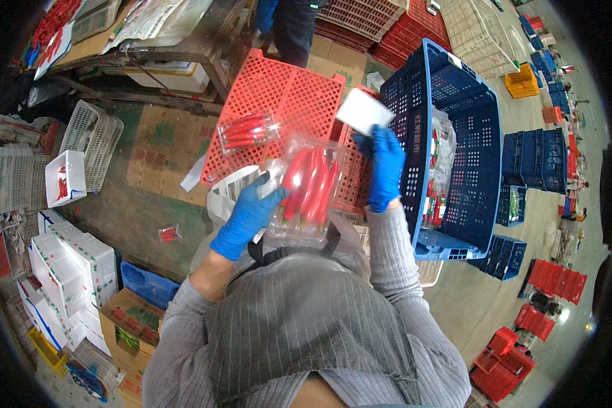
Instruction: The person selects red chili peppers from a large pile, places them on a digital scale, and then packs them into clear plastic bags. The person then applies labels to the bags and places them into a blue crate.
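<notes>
My left hand [250, 217], in a blue glove, grips the left side of a clear plastic pack of long red chili peppers [308, 188], held over my lap. My right hand [386, 166], gloved in blue too, has its fingertips on the lower edge of a blank white rectangular piece [364, 111]; it is blurred, so its material is unclear. Beyond the held pack, a second clear pack of red peppers [247, 131] rests on an upturned red plastic crate [285, 97]. Part of a white item with printing [229, 191] shows beside my left hand.
A deep blue crate [461, 153] holding bagged red peppers stands close on my right. On the left floor lie a small pepper pack [170, 234] and stacked white foam boxes [64, 265]. A cardboard box [130, 321] is nearer me. A person's legs [291, 30] show ahead.
</notes>
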`<state>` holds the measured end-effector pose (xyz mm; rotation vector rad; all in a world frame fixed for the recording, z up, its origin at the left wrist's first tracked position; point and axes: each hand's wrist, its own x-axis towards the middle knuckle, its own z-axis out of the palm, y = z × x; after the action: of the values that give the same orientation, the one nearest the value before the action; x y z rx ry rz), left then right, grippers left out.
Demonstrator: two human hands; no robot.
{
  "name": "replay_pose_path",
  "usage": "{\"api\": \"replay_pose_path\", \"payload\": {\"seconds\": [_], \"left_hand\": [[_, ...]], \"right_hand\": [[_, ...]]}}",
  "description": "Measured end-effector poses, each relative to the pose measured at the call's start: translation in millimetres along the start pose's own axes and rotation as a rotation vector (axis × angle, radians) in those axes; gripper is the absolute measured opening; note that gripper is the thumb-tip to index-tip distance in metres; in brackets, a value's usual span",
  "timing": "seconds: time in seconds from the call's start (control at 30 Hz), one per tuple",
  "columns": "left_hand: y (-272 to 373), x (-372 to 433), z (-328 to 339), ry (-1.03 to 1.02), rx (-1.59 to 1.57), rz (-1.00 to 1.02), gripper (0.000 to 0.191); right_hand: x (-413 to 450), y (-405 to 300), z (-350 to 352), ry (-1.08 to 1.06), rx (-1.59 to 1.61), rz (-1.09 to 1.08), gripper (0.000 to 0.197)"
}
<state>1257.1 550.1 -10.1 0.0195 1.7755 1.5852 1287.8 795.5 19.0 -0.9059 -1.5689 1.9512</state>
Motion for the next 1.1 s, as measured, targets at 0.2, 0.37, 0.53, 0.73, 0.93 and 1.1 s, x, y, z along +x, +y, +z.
{"api": "replay_pose_path", "payload": {"seconds": [0.2,0.37,0.53,0.73,0.93,1.1], "left_hand": [[34.1,-23.8,-22.1,0.051,-0.027,0.035,0.072],[51.1,-39.4,-18.7,0.048,-0.047,0.242,0.065],[57.6,-49.0,-19.0,0.026,-0.083,0.138,0.063],[62.7,-49.6,-20.7,0.068,-0.017,0.184,0.057],[77.7,-55.4,-21.5,-0.031,-0.145,0.146,0.047],[88.9,-64.0,-19.3,-0.047,-0.157,0.06,0.046]], "right_hand": [[-19.1,-59.4,-35.5,0.144,0.118,-0.187,0.017],[-38.9,-76.9,-46.8,0.185,0.144,-0.164,0.016],[-48.0,-82.1,-52.3,0.159,0.133,-0.219,0.022],[-62.7,-85.5,-45.9,0.122,-0.241,-0.669,0.022],[-78.1,-109.7,-45.6,-0.461,-0.865,-1.209,0.034],[-71.9,-113.6,-38.4,-1.035,-0.856,-1.189,0.041]]}}
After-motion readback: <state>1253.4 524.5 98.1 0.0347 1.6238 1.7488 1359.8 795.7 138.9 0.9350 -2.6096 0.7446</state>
